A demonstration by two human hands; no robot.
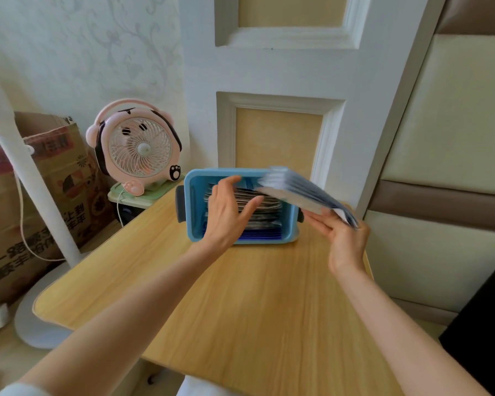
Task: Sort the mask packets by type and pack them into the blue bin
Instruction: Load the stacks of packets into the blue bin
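Observation:
The blue bin [193,208] stands at the far end of the wooden table [235,298]. Inside it lie stacked mask packets [265,205], silvery grey on top, with dark blue ones [262,234] at the near end. My left hand [227,212] rests over the bin, fingers spread and pressing on the packets inside. My right hand [345,238] is to the right of the bin and holds a stack of blue-and-white mask packets [300,191], blurred and tilted above the bin's right rim.
A pink fan [139,145] sits on a small green stand left of the bin. A cardboard box [37,192] and a white lamp pole [37,184] stand at the left. A white panelled wall lies right behind the bin. A black object [486,324] is at the right.

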